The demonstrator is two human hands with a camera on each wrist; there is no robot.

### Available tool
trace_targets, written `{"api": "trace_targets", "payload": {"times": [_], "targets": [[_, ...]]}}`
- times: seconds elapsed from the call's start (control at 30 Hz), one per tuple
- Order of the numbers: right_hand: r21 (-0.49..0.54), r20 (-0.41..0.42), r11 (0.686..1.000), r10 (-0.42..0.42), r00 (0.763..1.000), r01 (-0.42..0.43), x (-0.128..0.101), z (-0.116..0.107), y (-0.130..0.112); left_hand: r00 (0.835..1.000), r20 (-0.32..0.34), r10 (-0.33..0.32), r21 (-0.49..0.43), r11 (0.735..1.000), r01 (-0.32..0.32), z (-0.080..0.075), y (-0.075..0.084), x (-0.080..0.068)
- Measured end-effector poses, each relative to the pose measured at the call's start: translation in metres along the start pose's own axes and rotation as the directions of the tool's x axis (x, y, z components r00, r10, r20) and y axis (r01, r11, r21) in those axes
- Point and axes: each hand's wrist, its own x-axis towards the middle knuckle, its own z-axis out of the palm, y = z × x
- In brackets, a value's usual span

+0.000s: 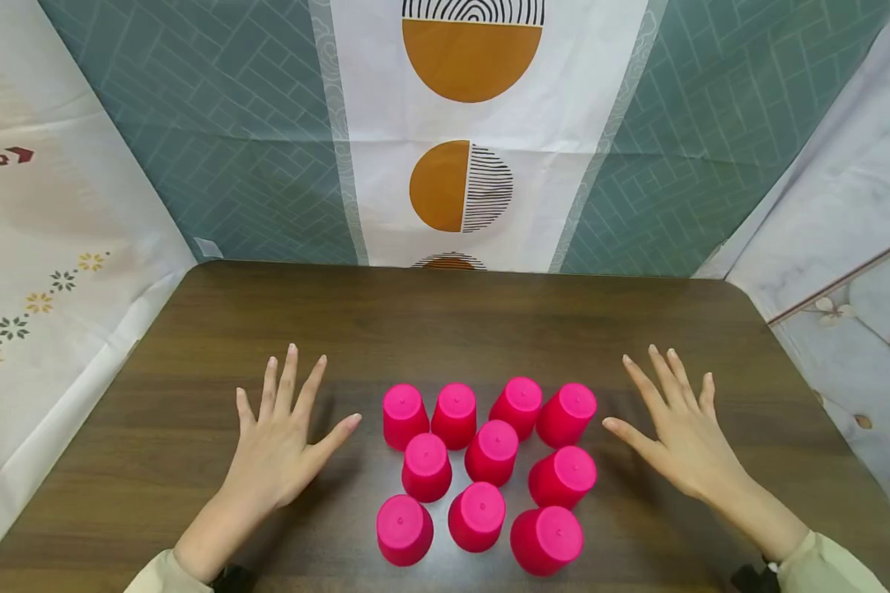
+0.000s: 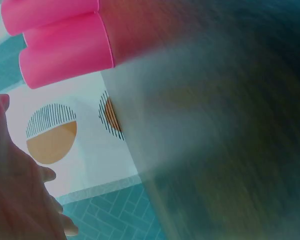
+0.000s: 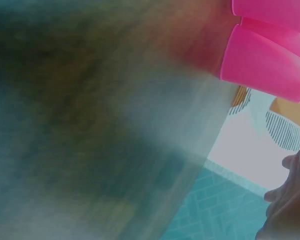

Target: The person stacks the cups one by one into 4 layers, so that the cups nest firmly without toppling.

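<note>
Several bright pink cups (image 1: 492,453) stand upside down in a loose cluster on the brown wooden table (image 1: 460,321), some close together. To the left of them my left hand (image 1: 274,453) is spread with straight fingers, its thumb pointing toward the cups without touching any. On the other side my right hand (image 1: 678,436) is spread likewise, its thumb a short way from the nearest cup (image 1: 567,414). Neither hand holds anything. In the left wrist view a pink cup (image 2: 67,52) shows beyond the hand; the right wrist view also shows a cup (image 3: 265,62).
A teal and white patterned cloth (image 1: 252,165) hangs behind the table's back edge. White cloths (image 1: 67,222) with small prints flank the table on the left, and a pale marbled cloth (image 1: 831,206) is on the right. Dark bands sit at both wrists.
</note>
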Motion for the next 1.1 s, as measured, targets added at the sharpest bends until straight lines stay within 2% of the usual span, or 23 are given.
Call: {"api": "trace_targets", "payload": {"times": [0.17,0.23,0.33,0.47,0.6,0.67,0.87,0.93,1.1], "targets": [[0.057,0.000,0.997,-0.053,0.999,0.053,0.018,-0.007,-0.005,0.996,0.084,-0.016,-0.099,0.995,0.024,-0.003,0.007,0.008],[0.102,-0.003,0.993,-0.058,0.998,0.058,0.028,-0.011,-0.009,0.990,0.140,-0.013,-0.179,0.983,0.038,-0.006,0.012,0.013],[0.167,-0.009,0.985,-0.054,0.999,0.054,0.043,-0.015,-0.017,0.977,0.211,0.009,-0.326,0.943,0.062,-0.011,0.021,0.020],[0.245,-0.002,0.967,-0.068,0.998,0.066,0.061,-0.018,-0.033,0.961,0.271,0.055,-0.495,0.864,0.091,-0.016,0.032,0.027],[0.288,0.043,0.953,-0.111,0.993,0.094,0.074,-0.020,-0.054,0.945,0.317,0.085,-0.575,0.809,0.120,-0.015,0.038,0.032],[0.299,0.067,0.946,-0.155,0.986,0.128,0.078,-0.020,-0.067,0.937,0.339,0.087,-0.594,0.792,0.142,-0.013,0.039,0.035],[0.316,0.126,0.911,-0.317,0.940,0.265,0.090,-0.015,-0.103,0.926,0.362,0.108,-0.651,0.740,0.168,-0.007,0.039,0.042],[0.295,0.149,0.910,-0.345,0.927,0.291,0.093,-0.013,-0.112,0.921,0.368,0.127,-0.660,0.733,0.163,-0.005,0.040,0.043],[0.244,0.193,0.909,-0.386,0.902,0.337,0.096,-0.008,-0.133,0.928,0.341,0.152,-0.616,0.782,0.098,-0.001,0.041,0.041]]}}
